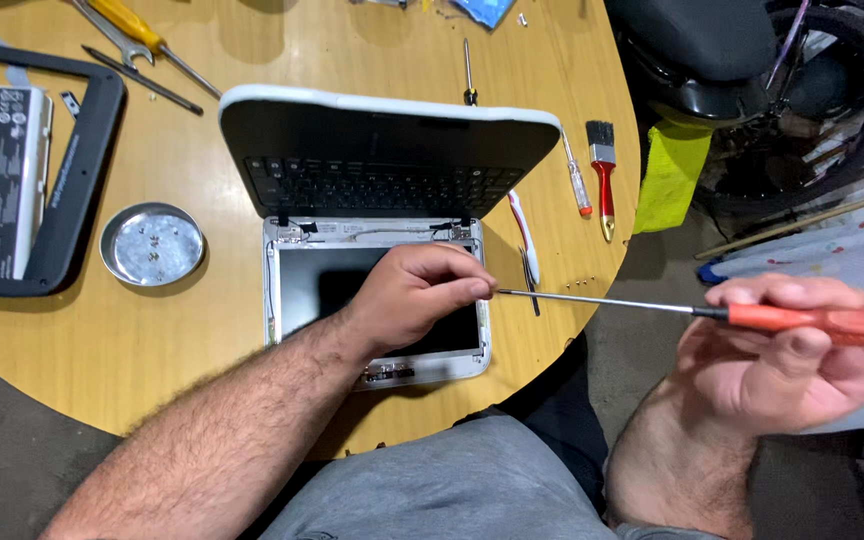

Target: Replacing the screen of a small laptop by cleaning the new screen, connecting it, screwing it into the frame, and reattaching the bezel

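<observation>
Down on the round wooden worktop point(252, 60) lies an opened small laptop point(377, 235), its keyboard half propped up at the far side and its bare screen panel lying flat in the white lid frame nearest the person. The left hand point(414, 292) rests on that screen panel, fingers curled, thumb and forefinger pinched on the tip of a long screwdriver point(652, 305). The right hand point(797, 360), held out past the worktop's edge, is closed around the screwdriver's orange handle, so the thin shaft spans between both hands.

Left of the laptop sits a shallow round metal dish point(152, 244) with a few small screws in it. Further left, a black screen bezel point(77, 180) frames a white battery pack point(7, 180) lying inside it. At the far edge lie a yellow-handled screwdriver point(147, 38) and a wrench point(112, 32). Right of the laptop rest a red-handled paintbrush point(603, 170) and a row of loose screws point(579, 283).
</observation>
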